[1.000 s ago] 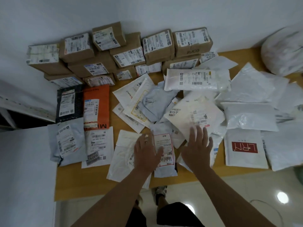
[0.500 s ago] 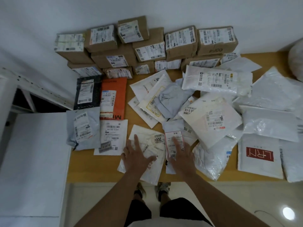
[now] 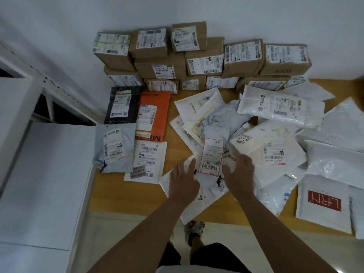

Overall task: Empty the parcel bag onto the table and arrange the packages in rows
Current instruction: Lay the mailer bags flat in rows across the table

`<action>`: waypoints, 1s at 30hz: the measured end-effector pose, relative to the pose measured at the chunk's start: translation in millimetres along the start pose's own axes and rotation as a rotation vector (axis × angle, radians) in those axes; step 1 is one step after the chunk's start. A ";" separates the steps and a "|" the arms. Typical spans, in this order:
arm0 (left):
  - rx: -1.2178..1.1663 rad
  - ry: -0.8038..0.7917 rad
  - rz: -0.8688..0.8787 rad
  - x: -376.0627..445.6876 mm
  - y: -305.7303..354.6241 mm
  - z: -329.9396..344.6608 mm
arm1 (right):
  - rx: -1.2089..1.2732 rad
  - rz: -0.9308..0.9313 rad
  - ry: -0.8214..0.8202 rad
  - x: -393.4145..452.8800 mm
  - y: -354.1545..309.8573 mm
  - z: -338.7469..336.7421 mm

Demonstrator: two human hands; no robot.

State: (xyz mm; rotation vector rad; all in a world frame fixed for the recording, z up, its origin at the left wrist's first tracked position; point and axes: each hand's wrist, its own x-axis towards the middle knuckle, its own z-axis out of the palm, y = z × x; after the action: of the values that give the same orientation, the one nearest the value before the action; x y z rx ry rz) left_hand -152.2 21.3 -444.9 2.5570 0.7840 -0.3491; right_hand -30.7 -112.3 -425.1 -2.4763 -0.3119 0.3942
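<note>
A small grey mailer with a red-bordered label (image 3: 210, 157) lies on top of the loose white mailers, between my two hands. My left hand (image 3: 184, 181) rests flat on a white mailer (image 3: 194, 205), its fingertips touching the small mailer's left edge. My right hand (image 3: 239, 174) lies with fingers spread on the pile at the mailer's right edge. To the left, a black mailer (image 3: 122, 105), an orange mailer (image 3: 153, 115), a grey mailer (image 3: 114, 148) and a white mailer (image 3: 148, 160) lie in neat rows. Brown cardboard boxes (image 3: 197, 62) are stacked along the wall.
A jumble of white poly mailers (image 3: 275, 150) covers the middle and right of the wooden table (image 3: 137, 196). A white bag marked LRN (image 3: 324, 201) lies at the front right edge. A white cabinet (image 3: 39, 174) stands left of the table.
The small red-labelled mailer has slid away from the table's front edge. My right hand has come off its label to its right side; my left hand has moved in to its left edge.
</note>
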 end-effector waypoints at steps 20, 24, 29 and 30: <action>-0.190 0.215 0.077 93.9 34.9 -30.3 | -0.506 -0.320 -0.032 60.5 6.4 -4.2; -0.134 0.230 -0.039 128.2 7.6 -69.6 | -0.560 -0.456 -0.200 107.5 -50.7 26.3; -0.157 0.102 -0.121 195.8 -18.1 -96.4 | -0.808 -0.558 -0.468 156.7 -98.4 41.6; -0.178 0.057 -0.143 207.6 -20.8 -97.7 | -0.853 -0.573 -0.518 160.7 -99.7 40.8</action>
State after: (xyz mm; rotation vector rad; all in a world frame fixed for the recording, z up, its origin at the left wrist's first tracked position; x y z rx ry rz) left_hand 14.0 180.8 -441.2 2.3611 0.9764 -0.2397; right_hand 91.3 37.8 -429.9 -2.8352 -1.6446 0.7596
